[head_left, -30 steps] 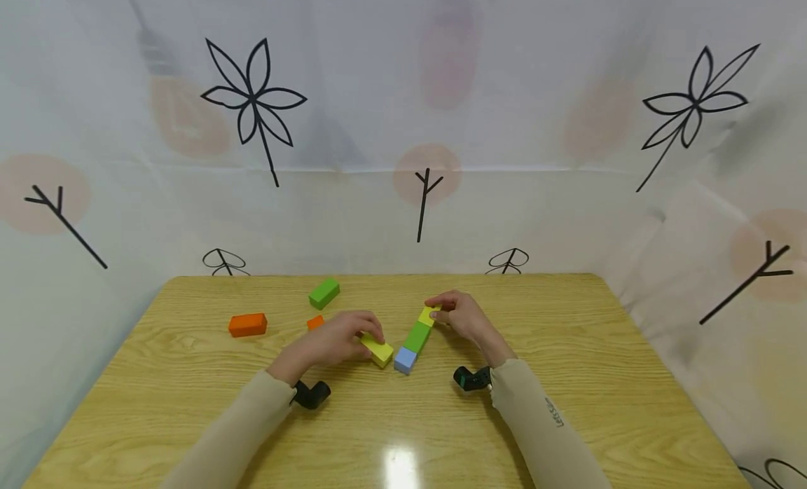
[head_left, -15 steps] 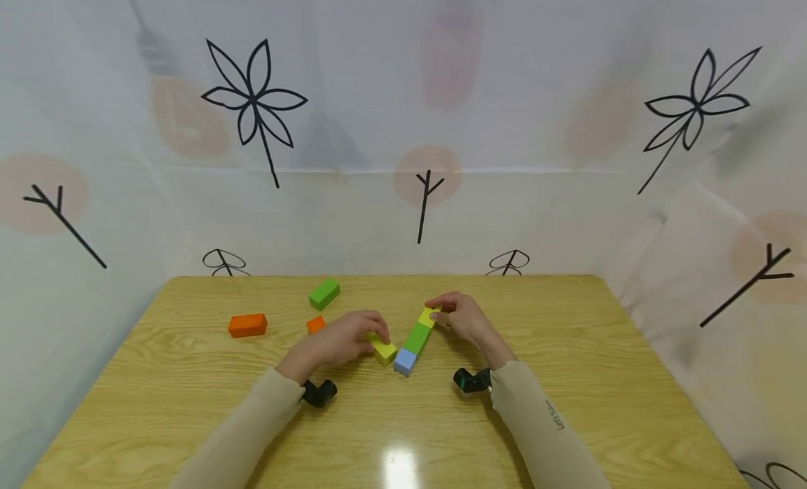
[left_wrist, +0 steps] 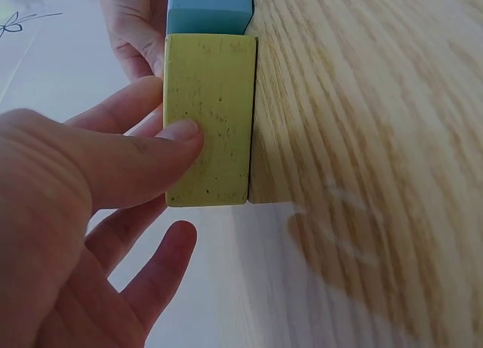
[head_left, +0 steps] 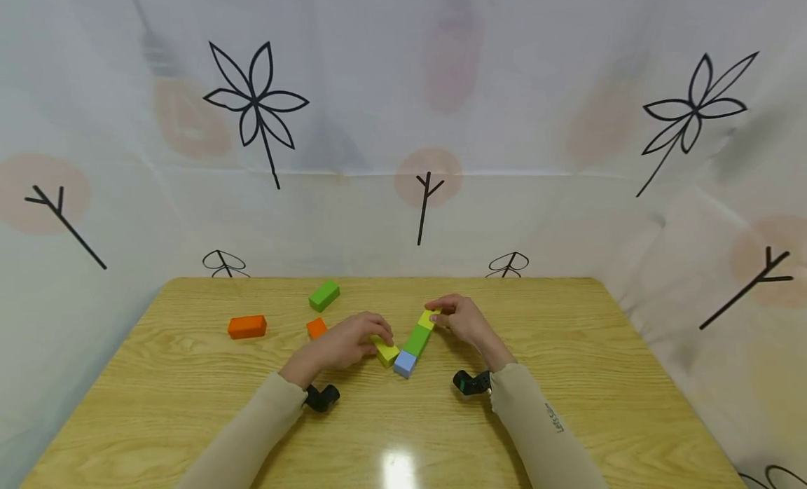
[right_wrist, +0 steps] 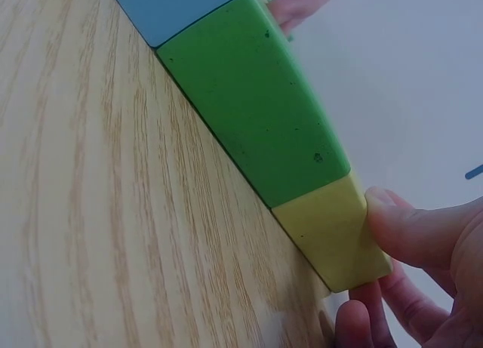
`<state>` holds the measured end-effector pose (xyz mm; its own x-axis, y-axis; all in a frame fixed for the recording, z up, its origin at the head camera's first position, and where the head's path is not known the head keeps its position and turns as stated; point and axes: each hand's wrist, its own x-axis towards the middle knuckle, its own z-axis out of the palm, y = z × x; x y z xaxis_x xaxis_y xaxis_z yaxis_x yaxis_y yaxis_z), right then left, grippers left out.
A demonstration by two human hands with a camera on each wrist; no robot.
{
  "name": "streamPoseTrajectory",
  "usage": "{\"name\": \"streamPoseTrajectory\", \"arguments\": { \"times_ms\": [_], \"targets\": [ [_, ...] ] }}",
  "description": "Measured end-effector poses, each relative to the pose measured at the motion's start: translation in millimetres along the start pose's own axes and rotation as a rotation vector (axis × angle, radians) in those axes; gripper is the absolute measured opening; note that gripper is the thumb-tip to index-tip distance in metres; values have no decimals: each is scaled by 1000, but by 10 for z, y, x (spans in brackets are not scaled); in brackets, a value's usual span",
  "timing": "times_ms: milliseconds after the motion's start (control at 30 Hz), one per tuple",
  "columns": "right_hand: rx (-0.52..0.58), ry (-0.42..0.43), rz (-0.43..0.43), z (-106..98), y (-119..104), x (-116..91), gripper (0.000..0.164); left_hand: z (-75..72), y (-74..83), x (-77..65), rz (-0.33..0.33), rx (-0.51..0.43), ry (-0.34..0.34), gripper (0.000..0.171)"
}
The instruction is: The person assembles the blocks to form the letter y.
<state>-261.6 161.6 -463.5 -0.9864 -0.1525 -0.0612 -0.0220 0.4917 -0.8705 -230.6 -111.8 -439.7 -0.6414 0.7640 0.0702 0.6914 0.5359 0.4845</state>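
Note:
A straight row lies slantwise on the table: a light blue block [head_left: 405, 364] nearest me, a green block [head_left: 416, 340] in the middle, and a yellow block [head_left: 426, 319] at the far end. My right hand [head_left: 468, 324] holds that far yellow block, its thumb [right_wrist: 400, 227] on one face and fingertips at the end. With my left hand [head_left: 350, 340] I pinch another yellow block [left_wrist: 215, 152], thumb across its near face. This block's end is right by the blue block; whether they touch is hard to tell. It is angled to the row.
Behind my left hand lies a partly hidden orange block [head_left: 316, 327]. Further left is a longer orange block [head_left: 247, 326], and a loose green block [head_left: 324, 296] lies towards the back. A patterned cloth [head_left: 340, 223] hangs behind the wooden table [head_left: 555, 363].
My left hand has slid the yellow block a short way right, up to the blue block. More of the orange block behind it shows. My right hand has stayed in place.

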Motion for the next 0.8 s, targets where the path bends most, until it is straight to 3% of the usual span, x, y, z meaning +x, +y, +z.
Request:
{"name": "streamPoseTrajectory", "arguments": {
  "times_ms": [467, 800],
  "targets": [
    [4, -4, 1, 4, 12, 17, 22, 20, -46, 9, 1, -11, 11, 28],
    [-8, 1, -2, 2, 1, 6, 22, -29, -55, -34, -29, -162, 43, 29]
  ]
}}
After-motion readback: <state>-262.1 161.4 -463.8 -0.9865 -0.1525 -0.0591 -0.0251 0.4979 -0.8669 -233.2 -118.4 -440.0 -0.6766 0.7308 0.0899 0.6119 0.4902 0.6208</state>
